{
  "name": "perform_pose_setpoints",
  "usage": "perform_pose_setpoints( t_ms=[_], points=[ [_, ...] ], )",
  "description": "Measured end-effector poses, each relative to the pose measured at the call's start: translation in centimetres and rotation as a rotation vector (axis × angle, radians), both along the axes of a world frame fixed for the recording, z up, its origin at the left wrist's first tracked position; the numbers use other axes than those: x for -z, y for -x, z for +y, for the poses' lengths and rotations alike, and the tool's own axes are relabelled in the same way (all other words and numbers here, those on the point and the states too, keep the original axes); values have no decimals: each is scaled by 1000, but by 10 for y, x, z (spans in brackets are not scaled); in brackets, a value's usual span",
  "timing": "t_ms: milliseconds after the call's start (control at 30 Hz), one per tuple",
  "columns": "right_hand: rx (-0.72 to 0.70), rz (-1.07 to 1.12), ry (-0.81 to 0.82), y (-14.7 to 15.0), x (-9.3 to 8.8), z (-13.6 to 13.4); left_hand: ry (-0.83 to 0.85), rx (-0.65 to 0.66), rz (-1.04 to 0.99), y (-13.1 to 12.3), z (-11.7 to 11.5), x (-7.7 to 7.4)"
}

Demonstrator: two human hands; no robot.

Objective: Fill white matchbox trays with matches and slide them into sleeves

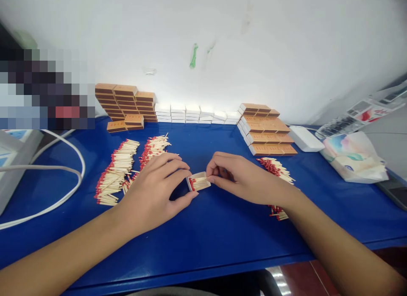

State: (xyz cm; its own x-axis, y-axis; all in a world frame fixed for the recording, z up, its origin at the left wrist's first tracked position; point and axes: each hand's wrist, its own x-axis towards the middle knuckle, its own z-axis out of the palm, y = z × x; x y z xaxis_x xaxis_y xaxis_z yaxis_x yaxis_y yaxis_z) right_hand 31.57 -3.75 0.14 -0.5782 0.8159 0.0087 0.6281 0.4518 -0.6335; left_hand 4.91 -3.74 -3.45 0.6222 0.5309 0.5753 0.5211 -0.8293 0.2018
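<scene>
A small white matchbox tray (200, 175) sits at the middle of the blue table, partly filled with red-tipped matches (199, 184) whose heads point left. My left hand (155, 185) curves around the tray's left end, index finger on the far side and thumb on the near side. At the opposite end, my right hand (233, 175) pinches the tray's right edge with thumb and index finger. The fingertips cover that edge, so any match between them is hidden. Loose matches (119, 168) lie in a long heap left of my left hand, and a second heap (154, 147) lies partly behind it.
Another match heap (276, 168) lies partly under my right forearm. Orange-brown matchboxes (124, 103) are stacked at back left, more matchboxes (267, 130) at back right, white trays (193, 113) between them. A tissue pack (352, 156) and white box (307, 138) stand right; white cables (79, 160) loop left.
</scene>
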Motion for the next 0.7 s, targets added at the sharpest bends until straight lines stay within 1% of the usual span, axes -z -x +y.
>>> perform_pose_setpoints(
  t_ms=[100,167,233,300,367,467,567,700],
  points=[
    [11,-13,-39,-2,2,0,0,-6,-8,0,0,-1],
    [74,3,-62,-12,-2,3,4,-5,-10,0,0,-1],
    [162,-7,-80,-28,-9,8,1,-6,-10,1,0,-1],
    [219,-78,-52,-49,-16,14,-7,-8,-8,1,0,-1],
    [230,-193,12,-70,-21,19,-13,-7,-11,1,0,0],
    [251,-299,77,-92,-22,25,-23,-1,-16,1,0,-1],
    [241,-356,126,-97,-21,26,-34,-2,-17,-1,-2,-3],
    [194,-361,183,-87,-20,27,-17,8,2,-2,-3,-3]
  ],
)
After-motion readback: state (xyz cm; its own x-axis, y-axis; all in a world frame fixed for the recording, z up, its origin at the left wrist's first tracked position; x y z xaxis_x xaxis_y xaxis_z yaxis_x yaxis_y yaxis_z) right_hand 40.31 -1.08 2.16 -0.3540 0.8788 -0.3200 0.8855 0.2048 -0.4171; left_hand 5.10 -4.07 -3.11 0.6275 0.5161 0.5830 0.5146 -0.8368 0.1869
